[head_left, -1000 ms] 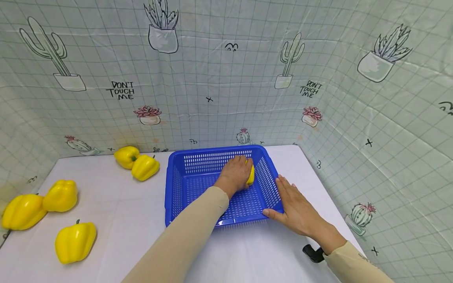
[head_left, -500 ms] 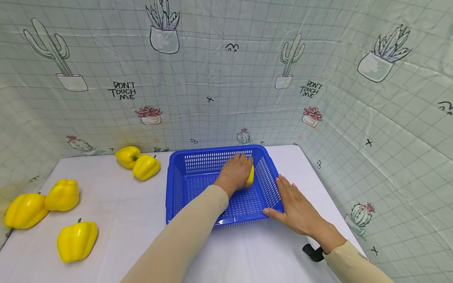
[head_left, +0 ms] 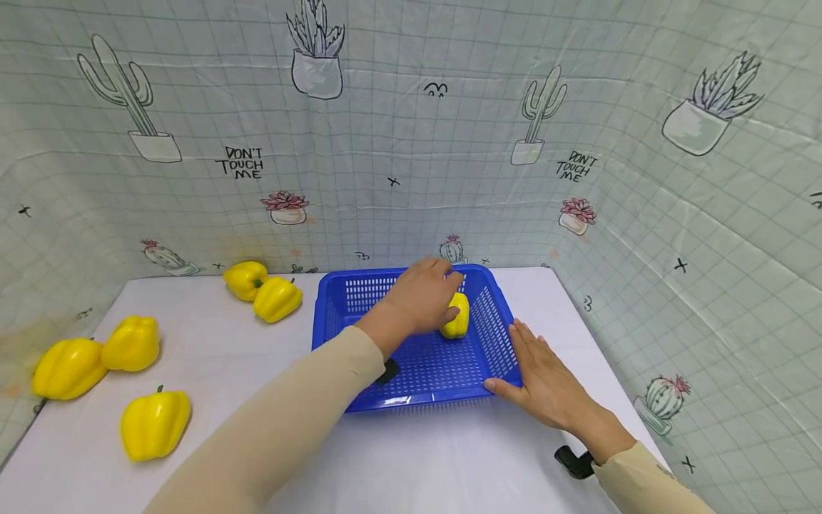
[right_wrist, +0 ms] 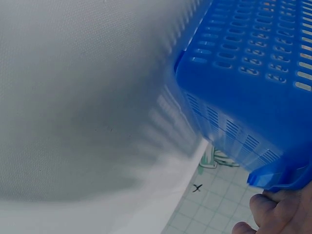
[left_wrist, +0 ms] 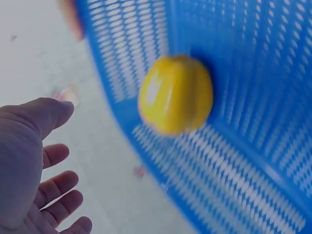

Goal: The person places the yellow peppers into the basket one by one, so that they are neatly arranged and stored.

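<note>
A blue plastic basket (head_left: 443, 396) with slotted sides stands on the white-covered table. Inside, by its right wall, lies one yellow bell pepper (head_left: 458, 327), partly behind my left thumb in the head view. My left hand (head_left: 417, 296) hovers over the basket with fingers loosely extended. The left wrist view shows the left hand (left_wrist: 24, 161) apart from the pepper (left_wrist: 176, 95), its palm holding nothing. My right hand (head_left: 552, 385) rests against the basket's right front corner, fingers straight along the rim and thumb at the front edge.
On the left of the table are more yellow bell peppers: a pair (head_left: 277, 300) at the back, another pair (head_left: 131, 344) at the far left, and a single one (head_left: 156, 425) nearer the front. A patterned cloth wall (head_left: 385, 143) encloses the back and sides.
My left hand has let go of the pepper in the basket and risen up and left from it. The right hand stays at the basket's rim. The head view has shifted slightly.
</note>
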A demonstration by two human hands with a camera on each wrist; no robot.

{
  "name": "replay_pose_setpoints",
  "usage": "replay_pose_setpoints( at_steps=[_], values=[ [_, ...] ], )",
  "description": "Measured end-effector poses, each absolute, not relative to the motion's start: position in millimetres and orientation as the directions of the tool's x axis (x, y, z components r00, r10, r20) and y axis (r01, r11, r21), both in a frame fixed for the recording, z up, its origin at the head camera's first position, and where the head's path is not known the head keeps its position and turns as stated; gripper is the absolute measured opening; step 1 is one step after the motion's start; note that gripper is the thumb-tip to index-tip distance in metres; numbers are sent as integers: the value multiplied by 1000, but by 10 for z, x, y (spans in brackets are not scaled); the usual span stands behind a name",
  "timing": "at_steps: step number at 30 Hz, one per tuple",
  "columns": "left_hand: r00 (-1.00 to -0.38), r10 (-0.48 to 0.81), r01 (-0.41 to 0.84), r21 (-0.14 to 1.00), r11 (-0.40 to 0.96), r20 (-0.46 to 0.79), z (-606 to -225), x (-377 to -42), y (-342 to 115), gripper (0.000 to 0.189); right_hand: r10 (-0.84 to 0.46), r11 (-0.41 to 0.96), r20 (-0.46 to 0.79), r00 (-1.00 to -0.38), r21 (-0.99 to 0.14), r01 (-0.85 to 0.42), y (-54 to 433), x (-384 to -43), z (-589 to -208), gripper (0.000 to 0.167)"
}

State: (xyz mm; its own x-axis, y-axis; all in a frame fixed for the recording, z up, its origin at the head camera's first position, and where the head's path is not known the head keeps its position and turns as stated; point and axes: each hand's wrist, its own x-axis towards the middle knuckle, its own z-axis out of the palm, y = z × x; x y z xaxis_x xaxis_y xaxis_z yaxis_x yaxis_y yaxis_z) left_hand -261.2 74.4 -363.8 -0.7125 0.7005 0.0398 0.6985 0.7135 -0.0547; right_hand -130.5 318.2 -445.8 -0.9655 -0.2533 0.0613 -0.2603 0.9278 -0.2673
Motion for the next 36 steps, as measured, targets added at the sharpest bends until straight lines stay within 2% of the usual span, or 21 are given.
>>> replay_pose_setpoints(
  at_steps=[8, 13, 19, 25, 31, 36],
  values=[
    [-781, 608, 621, 76, 780, 143, -3355, -2645, -232, 52, -247, 928, 49, -968, -275, -251, 3180, -1299, -4445, 104],
    [-811, 563, 574, 35, 818, 157, -3436, -2755, -863, 53, -245, 927, 54, -968, -281, -250, 3187, -1286, -4447, 104],
    [-842, 533, 531, -46, 846, 89, -3695, -2869, -1410, 56, -248, 925, 59, -967, -283, -254, 3181, -1297, -4455, 104],
    [-819, 573, 569, -110, 815, 4, -3956, -2974, -1695, 68, -254, 923, 59, -965, -284, -260, 3171, -1304, -4474, 104],
    [-844, 531, 536, -134, 834, -70, -4120, -3060, -1778, 84, -250, 928, 50, -967, -273, -254, 3171, -1309, -4469, 105],
    [-843, 532, 537, -204, 819, -83, -4265, -3087, -1834, 79, -238, 935, 27, -971, -265, -236, 3180, -1319, -4459, 106]
  ],
)
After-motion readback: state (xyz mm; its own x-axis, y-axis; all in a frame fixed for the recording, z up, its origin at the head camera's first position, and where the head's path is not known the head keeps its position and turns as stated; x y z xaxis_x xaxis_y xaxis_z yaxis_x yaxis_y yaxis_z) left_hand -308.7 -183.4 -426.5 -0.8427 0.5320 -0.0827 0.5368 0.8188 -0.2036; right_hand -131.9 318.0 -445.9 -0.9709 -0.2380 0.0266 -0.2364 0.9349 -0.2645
